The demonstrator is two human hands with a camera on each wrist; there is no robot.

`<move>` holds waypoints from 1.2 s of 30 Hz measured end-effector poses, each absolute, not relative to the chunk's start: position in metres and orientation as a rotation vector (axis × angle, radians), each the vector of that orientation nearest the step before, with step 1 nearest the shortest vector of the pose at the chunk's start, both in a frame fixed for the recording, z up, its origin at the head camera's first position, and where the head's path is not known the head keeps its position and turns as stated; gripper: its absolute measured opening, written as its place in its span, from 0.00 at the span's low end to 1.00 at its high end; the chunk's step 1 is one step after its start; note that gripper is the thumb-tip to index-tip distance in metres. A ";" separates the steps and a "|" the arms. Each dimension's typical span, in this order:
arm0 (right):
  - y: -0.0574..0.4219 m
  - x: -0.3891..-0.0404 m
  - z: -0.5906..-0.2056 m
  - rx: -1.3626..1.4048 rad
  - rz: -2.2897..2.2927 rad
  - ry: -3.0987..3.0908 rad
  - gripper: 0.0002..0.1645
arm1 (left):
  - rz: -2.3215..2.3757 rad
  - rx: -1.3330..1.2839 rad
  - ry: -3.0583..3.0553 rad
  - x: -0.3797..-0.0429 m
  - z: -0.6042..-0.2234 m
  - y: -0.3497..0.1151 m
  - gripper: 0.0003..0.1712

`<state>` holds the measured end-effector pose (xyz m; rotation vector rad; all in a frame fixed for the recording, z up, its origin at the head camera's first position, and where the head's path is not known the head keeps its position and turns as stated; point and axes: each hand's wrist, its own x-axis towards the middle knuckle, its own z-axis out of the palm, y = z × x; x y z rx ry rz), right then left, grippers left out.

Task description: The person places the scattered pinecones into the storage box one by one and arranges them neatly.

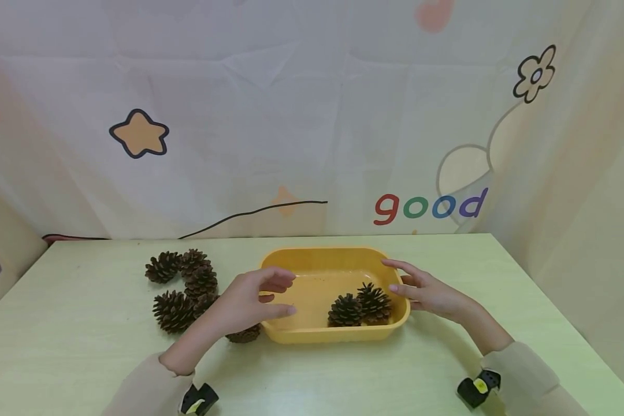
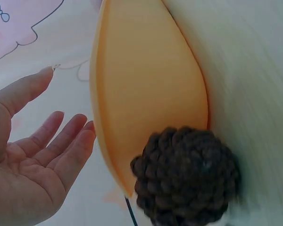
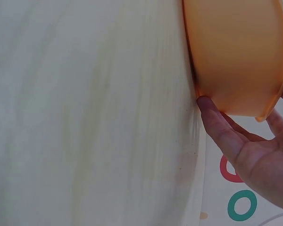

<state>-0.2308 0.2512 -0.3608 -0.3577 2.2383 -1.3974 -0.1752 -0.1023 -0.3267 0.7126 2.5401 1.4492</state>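
A yellow plastic basin [image 1: 312,335] stands on the table, with two pine cones [image 1: 361,305] in its right part. My left hand [image 1: 255,297] hovers over the basin's left end, fingers loosely bent, thumb apart, and nothing held. The left wrist view shows that hand's palm [image 2: 33,174] beside the basin wall [image 2: 146,75], with a pine cone [image 2: 186,176] outside the basin. At the right end, my right hand [image 1: 437,294] holds the basin's rim, thumb over the edge and other fingers along the outside. In the right wrist view, a fingertip touches the outer wall [image 3: 240,56] low down.
Several pine cones [image 1: 171,312] lie on the table left of the basin, some partly behind my left forearm. One pine cone [image 1: 244,334] sits close to the basin's front left corner. A printed cloth [image 1: 312,144] hangs behind the pale table [image 1: 83,346].
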 end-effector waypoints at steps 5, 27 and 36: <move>0.251 -0.231 -0.361 -0.347 -1.393 2.248 0.41 | 1.464 0.690 2.568 -0.170 -0.325 -0.118 0.28; 0.251 -0.228 -0.358 -0.332 -1.379 2.268 0.40 | 1.470 0.526 2.762 -0.152 -0.324 -0.177 0.28; 0.250 -0.229 -0.359 -0.340 -1.370 2.277 0.40 | 1.363 0.427 2.902 -0.146 -0.326 -0.205 0.30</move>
